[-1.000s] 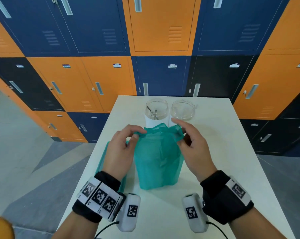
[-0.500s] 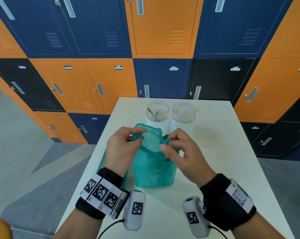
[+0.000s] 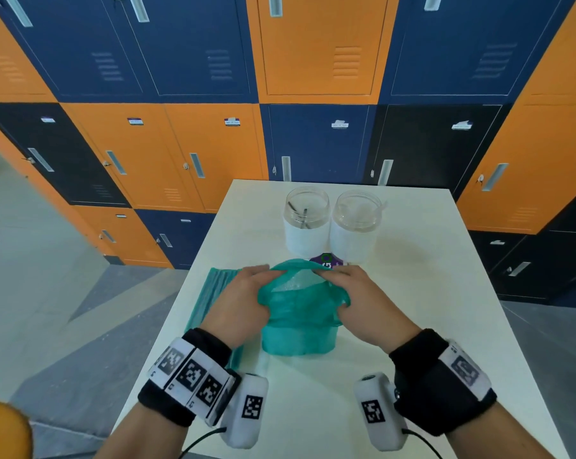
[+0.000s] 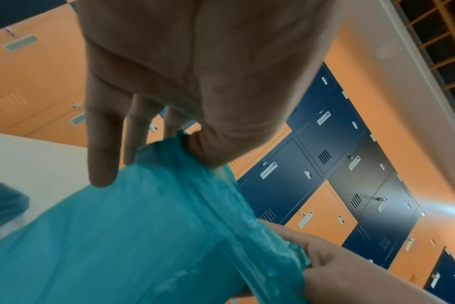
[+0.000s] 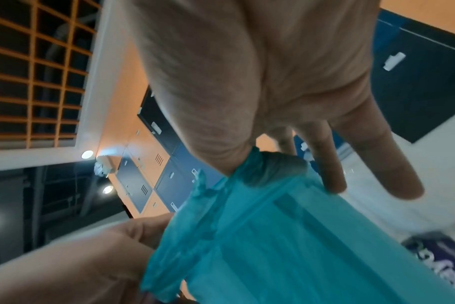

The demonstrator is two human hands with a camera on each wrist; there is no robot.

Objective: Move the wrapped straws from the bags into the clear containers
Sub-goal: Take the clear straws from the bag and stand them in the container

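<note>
We hold the teal bag (image 3: 300, 323) upright on the table (image 3: 412, 309), its mouth on top between our hands. The left hand (image 3: 243, 303) pinches the near-left rim and the right hand (image 3: 363, 299) pinches the right rim, each grip closed on the film. Any straws inside are hidden from us. The two containers (image 3: 329, 223) stand just beyond the bag, the right hand slightly nearer, so we judge that hand should reach down into the mouth.
</note>
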